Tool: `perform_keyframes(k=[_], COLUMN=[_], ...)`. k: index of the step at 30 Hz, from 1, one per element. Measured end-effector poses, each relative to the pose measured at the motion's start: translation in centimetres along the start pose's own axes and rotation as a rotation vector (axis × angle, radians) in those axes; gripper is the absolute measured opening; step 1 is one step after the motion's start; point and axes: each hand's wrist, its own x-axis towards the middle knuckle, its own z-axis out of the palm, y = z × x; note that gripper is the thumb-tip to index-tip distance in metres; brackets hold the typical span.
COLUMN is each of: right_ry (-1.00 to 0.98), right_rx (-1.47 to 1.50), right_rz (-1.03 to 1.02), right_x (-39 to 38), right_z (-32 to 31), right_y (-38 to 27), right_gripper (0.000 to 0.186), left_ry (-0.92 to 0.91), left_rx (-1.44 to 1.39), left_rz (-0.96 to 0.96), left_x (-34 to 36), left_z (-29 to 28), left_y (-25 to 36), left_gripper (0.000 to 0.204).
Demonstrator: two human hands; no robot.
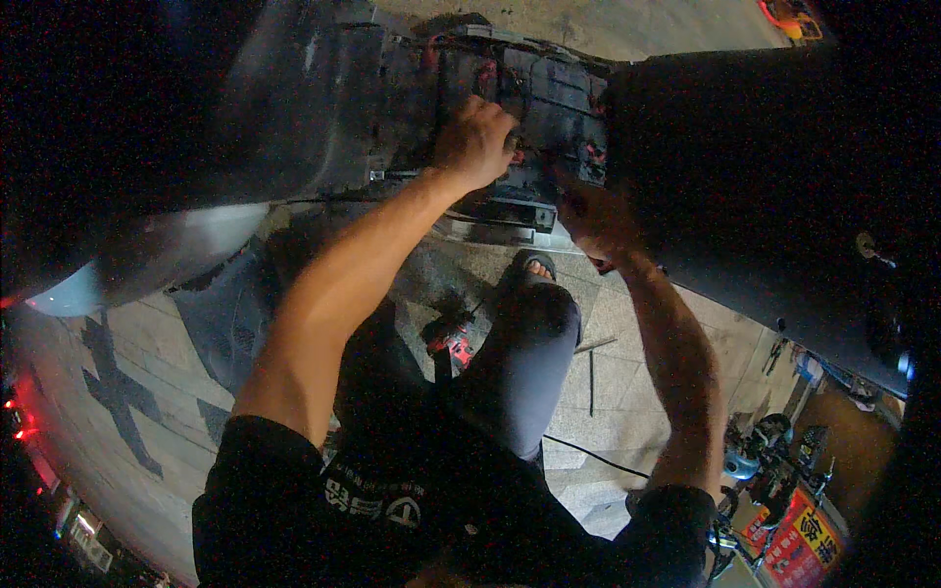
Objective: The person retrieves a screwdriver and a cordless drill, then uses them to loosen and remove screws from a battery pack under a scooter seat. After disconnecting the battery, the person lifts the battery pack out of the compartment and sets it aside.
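A row of dark, box-like blocks (412, 108) with red and black wires lies in an open compartment. My left hand (477, 142) reaches over the middle of these blocks, fingers curled closed; what they grip is hidden. Close to its fingertips is a red wire end or terminal (517, 157). In shadow at the compartment's right near corner, my right hand (600, 223) is closed around a tool whose red handle end (602, 265) shows below the palm. The tool's kind is too dark to make out, and its front part points towards the blocks.
A red and black power drill (448, 341) stands on the tiled floor between my legs. Thin dark rods (591, 382) and a black cable (596, 457) lie to the right. A dark panel (725, 147) borders the compartment; tools and parts (769, 451) crowd the lower right.
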Motion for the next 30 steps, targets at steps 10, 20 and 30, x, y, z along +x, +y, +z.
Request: perform_keyframes(k=[10, 20, 30], right_ry=[0.198, 0.042, -0.041], right_rx=[0.347, -0.295, -0.090], right_rz=[-0.110, -0.266, -0.067], right_x=[0.3, 2.7, 0.8], right_z=[4.8, -3.6, -1.9], right_y=[2.7, -1.5, -0.7], right_gripper=[0.043, 0.037, 0.046], left_ry=[-0.041, -0.022, -0.007], left_rx=[-0.011, -0.020, -0.055], left_rz=[0.041, 0.051, -0.001], left_x=[-0.2, 0.4, 0.3], left_z=[-0.3, -1.0, -0.8], left_y=[-1.0, -0.4, -0.1], left_gripper=[0.024, 0.023, 0.023])
